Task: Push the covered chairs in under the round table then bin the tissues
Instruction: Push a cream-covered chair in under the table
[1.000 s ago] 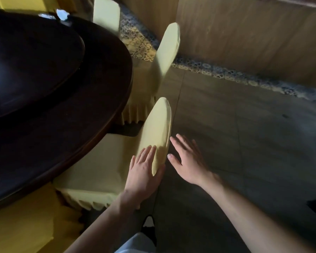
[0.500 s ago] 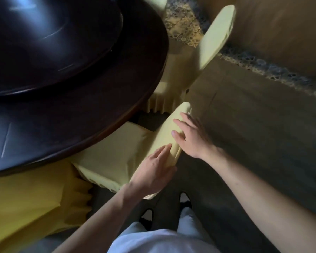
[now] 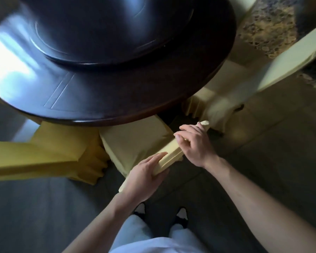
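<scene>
A chair in a pale yellow cover (image 3: 135,141) stands right in front of me, its seat partly under the dark round table (image 3: 117,99). My left hand (image 3: 144,176) grips the near end of its backrest top, fingers over the front and thumb behind. My right hand (image 3: 193,143) holds the far end of the same backrest, fingers curled over the top edge. No tissues are in view.
A darker yellow covered chair (image 3: 44,156) sits to the left, tucked under the table. Another pale covered chair (image 3: 281,63) stands at the right, angled out from the table. A dark lazy Susan (image 3: 108,28) sits on the tabletop. My feet show on the grey tiled floor below.
Both hands went from reaching toward the backrest to gripping its top. The view has swung over the chair, which now sits closer under the table's edge.
</scene>
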